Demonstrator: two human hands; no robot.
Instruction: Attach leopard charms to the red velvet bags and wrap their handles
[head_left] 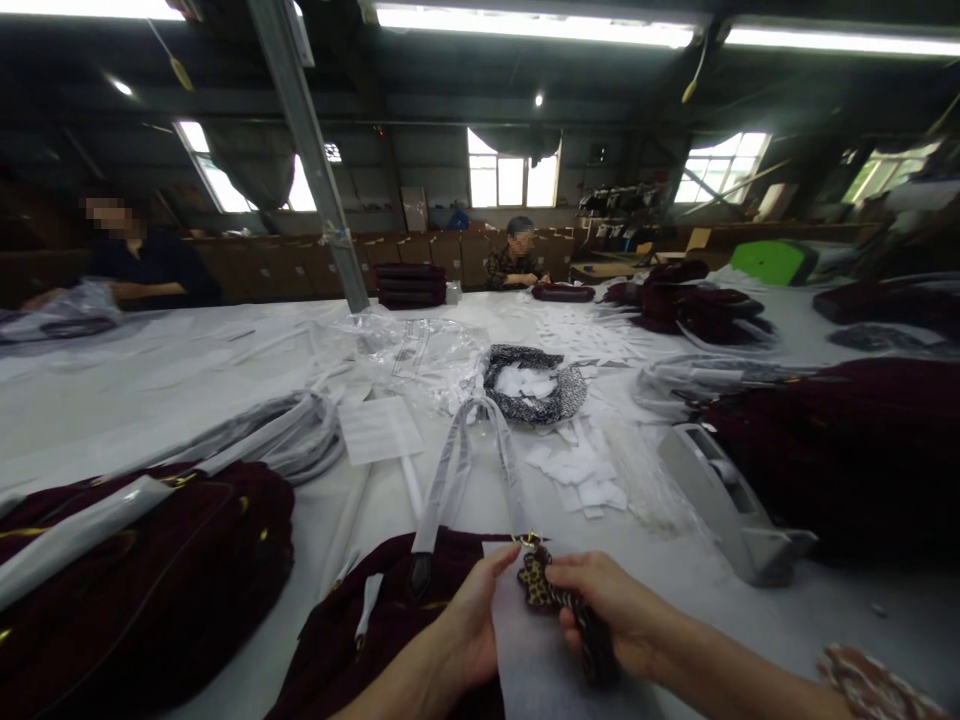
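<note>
A dark maroon bag (405, 560) lies in front of me, its handle (457, 455) wrapped in clear plastic. My right hand (615, 610) grips a bag charm (536, 582) with a leopard-print animal shape and a dark hanging part. The charm's gold clasp (529, 539) is beside the handle's right end. A white sheet (532, 660) lies under the charm, over the bag's right side. My left hand (469, 630) rests at the sheet's left edge, thumb stretched toward the clasp and apart from the charm; its other fingers are mostly hidden.
More maroon bags lie at left (150, 580) and right (847, 450). A grey tape dispenser (735, 510) stands at right. Ahead are a black-and-white woven ring (532, 385), clear plastic (420, 350) and white scraps (581, 470). Two people (517, 255) work across the table; a metal post (315, 150) rises there.
</note>
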